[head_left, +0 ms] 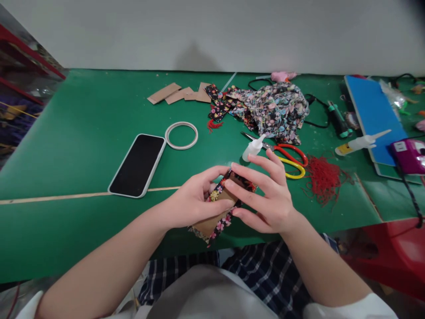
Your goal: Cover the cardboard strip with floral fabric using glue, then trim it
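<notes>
A brown cardboard piece (214, 217) with black floral fabric (219, 227) along its edges is held at a slant over the table's near edge. My left hand (195, 195) is closed round its left side, thumb lying across the bare cardboard. On the upper right side, the thumb and nearer fingers of my right hand (270, 197) press on the piece, while its outer fingers are raised and spread. Just beyond those fingers stands a small white glue bottle (253, 148) with a pointed nozzle. Scissors (292, 155) with red and yellow handles lie behind my right hand.
A phone (137, 166) and a tape roll (181, 135) lie left on the green table. Cardboard strips (181, 94) and crumpled floral fabric (275, 106) are farther back. Rightward are red threads (323, 179), another nozzle bottle (357, 144), a blue board (375, 115) and a purple device (410, 156).
</notes>
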`<act>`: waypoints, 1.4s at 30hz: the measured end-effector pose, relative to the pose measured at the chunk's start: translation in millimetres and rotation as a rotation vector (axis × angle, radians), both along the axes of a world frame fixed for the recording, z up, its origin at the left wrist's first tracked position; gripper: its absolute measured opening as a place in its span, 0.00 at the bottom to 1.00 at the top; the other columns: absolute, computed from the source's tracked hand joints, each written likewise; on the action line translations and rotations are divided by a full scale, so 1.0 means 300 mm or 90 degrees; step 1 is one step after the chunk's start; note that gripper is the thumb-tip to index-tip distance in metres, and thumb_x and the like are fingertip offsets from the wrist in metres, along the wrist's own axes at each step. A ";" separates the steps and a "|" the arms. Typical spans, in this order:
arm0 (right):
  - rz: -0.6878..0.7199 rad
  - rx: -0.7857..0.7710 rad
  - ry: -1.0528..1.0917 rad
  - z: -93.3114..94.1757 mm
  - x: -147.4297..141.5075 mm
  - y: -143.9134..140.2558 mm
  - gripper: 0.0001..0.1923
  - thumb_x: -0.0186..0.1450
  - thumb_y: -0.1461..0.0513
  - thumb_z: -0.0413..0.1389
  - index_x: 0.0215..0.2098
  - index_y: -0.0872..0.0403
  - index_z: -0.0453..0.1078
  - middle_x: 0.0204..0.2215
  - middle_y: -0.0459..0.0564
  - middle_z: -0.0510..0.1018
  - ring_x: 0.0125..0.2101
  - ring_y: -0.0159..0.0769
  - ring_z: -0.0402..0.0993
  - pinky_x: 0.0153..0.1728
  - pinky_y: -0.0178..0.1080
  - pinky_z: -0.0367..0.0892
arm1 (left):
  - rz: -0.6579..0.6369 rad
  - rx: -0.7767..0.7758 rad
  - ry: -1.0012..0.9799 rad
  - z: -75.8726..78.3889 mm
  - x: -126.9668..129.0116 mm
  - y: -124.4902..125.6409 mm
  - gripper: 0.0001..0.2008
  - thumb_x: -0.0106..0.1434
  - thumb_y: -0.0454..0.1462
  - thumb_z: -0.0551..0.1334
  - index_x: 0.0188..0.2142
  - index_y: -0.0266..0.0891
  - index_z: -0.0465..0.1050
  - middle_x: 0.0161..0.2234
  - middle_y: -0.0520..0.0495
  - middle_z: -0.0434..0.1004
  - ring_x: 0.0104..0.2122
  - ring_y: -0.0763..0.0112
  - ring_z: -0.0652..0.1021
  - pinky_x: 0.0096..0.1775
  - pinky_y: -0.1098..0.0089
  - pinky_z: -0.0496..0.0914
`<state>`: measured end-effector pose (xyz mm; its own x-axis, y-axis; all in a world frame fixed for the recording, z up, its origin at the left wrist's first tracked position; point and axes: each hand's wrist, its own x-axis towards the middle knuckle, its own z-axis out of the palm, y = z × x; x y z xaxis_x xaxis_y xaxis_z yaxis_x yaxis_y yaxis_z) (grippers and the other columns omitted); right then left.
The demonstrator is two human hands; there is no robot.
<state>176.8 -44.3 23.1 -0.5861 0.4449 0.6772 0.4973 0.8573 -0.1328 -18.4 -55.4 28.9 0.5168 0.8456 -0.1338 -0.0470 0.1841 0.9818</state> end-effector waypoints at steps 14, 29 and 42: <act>-0.032 -0.121 0.224 0.014 -0.014 -0.004 0.08 0.57 0.66 0.59 0.34 0.48 0.74 0.40 0.49 0.77 0.47 0.42 0.70 0.46 0.50 0.69 | 0.030 -0.022 0.034 -0.023 -0.007 0.004 0.24 0.58 0.38 0.64 0.53 0.47 0.60 0.33 0.51 0.77 0.28 0.71 0.77 0.29 0.75 0.71; -0.090 -0.020 0.244 -0.003 -0.045 -0.014 0.07 0.54 0.66 0.63 0.32 0.51 0.74 0.21 0.44 0.76 0.26 0.31 0.67 0.27 0.37 0.67 | 0.095 -0.040 0.028 -0.028 0.012 0.003 0.27 0.55 0.38 0.66 0.53 0.46 0.60 0.33 0.52 0.77 0.27 0.72 0.77 0.30 0.74 0.72; -0.104 0.009 0.086 -0.073 -0.074 -0.033 0.15 0.57 0.70 0.59 0.42 0.52 0.74 0.34 0.49 0.78 0.35 0.34 0.68 0.36 0.38 0.70 | 0.207 -0.282 -0.176 -0.039 0.041 0.032 0.14 0.56 0.44 0.64 0.37 0.35 0.74 0.28 0.49 0.76 0.26 0.73 0.75 0.28 0.74 0.69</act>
<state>154.5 -54.4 1.1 -0.4108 0.5161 0.7516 0.6079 0.7694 -0.1961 -6.1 -45.8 17.3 0.3071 0.8603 -0.4070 -0.4112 0.5056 0.7585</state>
